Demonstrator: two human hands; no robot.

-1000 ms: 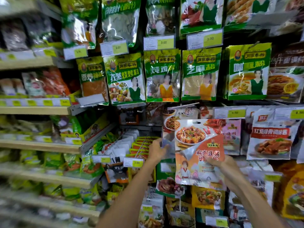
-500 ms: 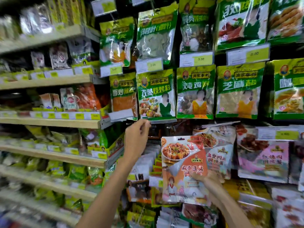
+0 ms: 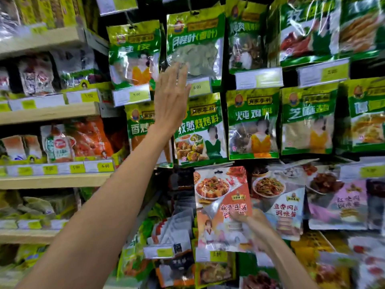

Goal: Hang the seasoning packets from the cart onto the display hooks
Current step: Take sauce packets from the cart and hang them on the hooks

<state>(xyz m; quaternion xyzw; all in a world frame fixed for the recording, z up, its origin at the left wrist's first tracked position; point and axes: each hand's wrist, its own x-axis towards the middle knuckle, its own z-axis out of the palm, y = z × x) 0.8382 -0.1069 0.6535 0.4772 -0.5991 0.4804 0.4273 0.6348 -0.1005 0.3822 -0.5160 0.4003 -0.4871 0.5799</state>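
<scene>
A: Where is the packet being worked?

B: The orange seasoning packet (image 3: 223,207) is upright in front of the lower row of the display, hanging hole at its top. The right hand (image 3: 253,224) has it by the lower right part, its grip clamped on the packet with fingers on the printed face.

A: Is it on a hook?

B: I cannot tell. Its top edge is blurred and no hook shows through the hole. Since the hand seems to carry it, I judge it is not yet hung.

A: And the other hand?

B: The left hand (image 3: 171,101) is well above the orange packet and to its left. Its grip is apart, fingers straight, and it holds nothing. The tips are at the foot of the bay-leaf packet (image 3: 195,46), just beside a price tag (image 3: 199,87).

A: How far along, then?

B: Directly above the orange packet hangs a green cumin packet (image 3: 200,130) in a full row, and just to its right is a white pouch (image 3: 278,203). The cart is out of view, so I can't say how much is left.
</scene>
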